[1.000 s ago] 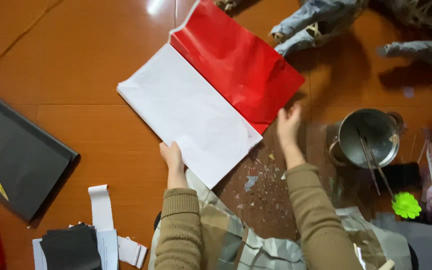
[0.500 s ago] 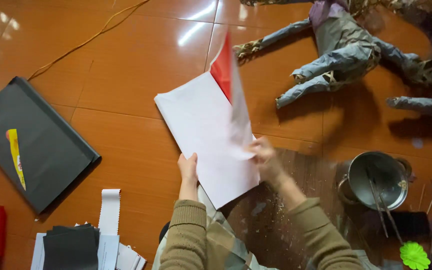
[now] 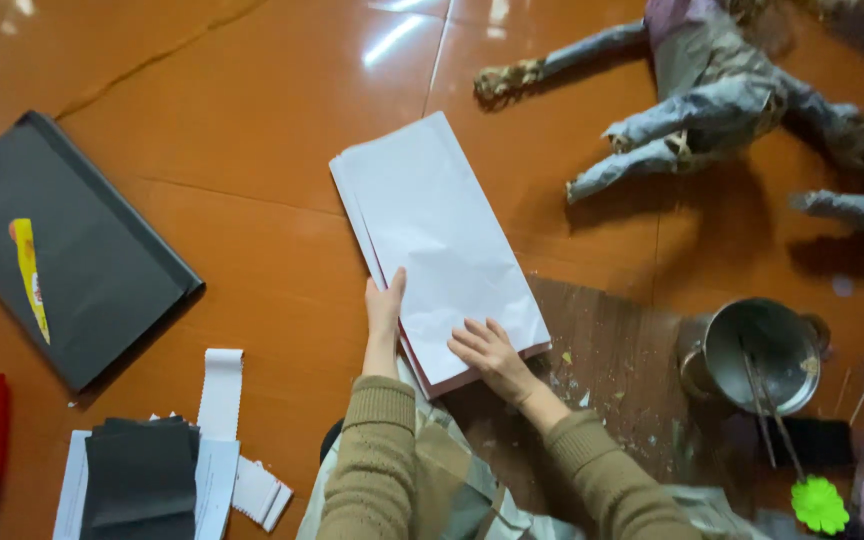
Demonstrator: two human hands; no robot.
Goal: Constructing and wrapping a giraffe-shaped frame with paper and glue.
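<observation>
Looks like the flattening of a fold. Folded white paper [image 3: 432, 225] lying on the floor [image 3: 252, 120], reaching away from both hands, with a thin red edge peeping out at the near corner by the right hand. Left hand [image 3: 385, 310] laid open and flat along the paper's left edge, fingers together, gripping nothing. Right hand [image 3: 487, 350] spread wide, fingertips pressing on the near right corner (holding nothing either, only pinning). Well apart to the left of the left hand, a black sheet [image 3: 82, 250] bearing a yellow strip; nearer and lower, a pile of dark and white paper scraps [image 3: 142, 470]. To the right of the right hand, a metal pot [image 3: 752, 350] with sticks in it, and beyond that a paper-wrapped figure [image 3: 702, 90]. Calls next, at a guess, for keeping the edges lined up and running a palm along the crease with even pressure, to stop the layers sliding apart.
</observation>
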